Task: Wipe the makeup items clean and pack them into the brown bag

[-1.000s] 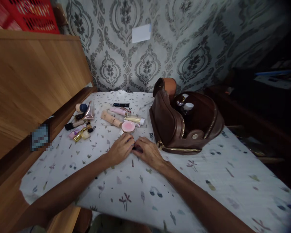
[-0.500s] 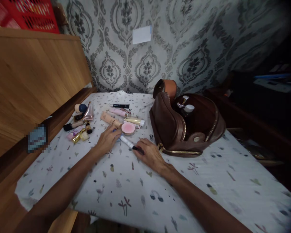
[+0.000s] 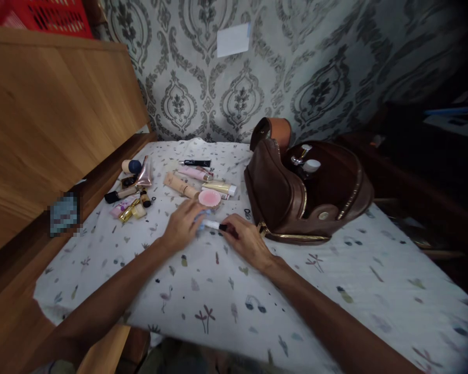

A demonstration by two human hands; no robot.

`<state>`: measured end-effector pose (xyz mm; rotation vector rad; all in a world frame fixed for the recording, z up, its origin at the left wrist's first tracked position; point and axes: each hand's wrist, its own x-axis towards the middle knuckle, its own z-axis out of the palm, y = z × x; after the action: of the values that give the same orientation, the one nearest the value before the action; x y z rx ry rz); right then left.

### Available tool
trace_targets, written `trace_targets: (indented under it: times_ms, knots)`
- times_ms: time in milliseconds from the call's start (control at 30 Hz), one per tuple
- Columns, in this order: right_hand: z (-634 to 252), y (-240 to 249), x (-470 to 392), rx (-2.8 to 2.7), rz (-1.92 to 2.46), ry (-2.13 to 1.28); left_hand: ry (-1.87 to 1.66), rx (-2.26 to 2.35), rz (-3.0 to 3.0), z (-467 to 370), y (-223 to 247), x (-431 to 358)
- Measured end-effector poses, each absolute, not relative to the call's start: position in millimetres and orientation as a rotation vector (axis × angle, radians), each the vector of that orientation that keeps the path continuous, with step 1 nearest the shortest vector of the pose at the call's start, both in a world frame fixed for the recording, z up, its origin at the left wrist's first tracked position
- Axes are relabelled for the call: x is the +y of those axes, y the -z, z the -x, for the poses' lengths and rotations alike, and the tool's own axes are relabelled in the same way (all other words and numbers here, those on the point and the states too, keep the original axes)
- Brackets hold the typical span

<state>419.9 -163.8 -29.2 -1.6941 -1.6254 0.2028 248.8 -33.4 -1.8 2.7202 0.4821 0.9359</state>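
1. Head view: a slim white tube [image 3: 213,224] spans the gap between two hands, over the middle of the printed tablecloth [image 3: 216,291], well in from its near edge, left of the brown leather bag [image 3: 273,179].
2. The right hand [image 3: 245,238] pinches its black end; the left hand's [image 3: 182,224] fingers curl by the blurred blue end, their grip unclear to me.
3. It looks light, stiff, probably slick; I'd hold the black end and steady its middle.

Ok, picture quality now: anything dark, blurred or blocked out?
Head view: far right sinks into shadow, the brown bag is dim inside; head view again: left hand and white tube look slightly blurred; head view, left side: mosaic blocks hide a patch.
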Motion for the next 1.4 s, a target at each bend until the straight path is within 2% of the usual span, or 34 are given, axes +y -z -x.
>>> trace_targets:
  times_ms: [100,200,567,667,767,933,1000,1133,1400]
  knots:
    - [-419,31,-163,-1.637,1.671,-0.2,-0.787,0.295,-2.848,-256,8,-53]
    - [-420,32,-163,-1.637,1.658,-0.211,-0.674,0.302,-2.919,-256,9,-53]
    - [-425,26,-163,-1.453,1.626,-0.43,-0.267,0.764,-2.82,-232,-10,1]
    - [-424,26,-163,-1.377,1.589,-0.533,-0.274,0.849,-2.843,-230,-9,4]
    - [-422,26,-162,-1.346,1.553,-0.554,-0.462,0.864,-2.837,-231,-11,1]
    - [-417,27,-162,-1.413,1.473,-0.382,-0.892,0.479,-2.719,-241,-17,-29]
    - [-415,27,-164,-1.477,1.44,-0.316,-0.848,0.311,-2.773,-245,-16,-43]
    - [-414,25,-167,-1.57,1.435,-0.263,-0.542,0.154,-2.887,-248,-14,-48]
    - [-416,25,-165,-1.52,1.456,-0.198,-0.289,0.448,-2.736,-228,-15,11]
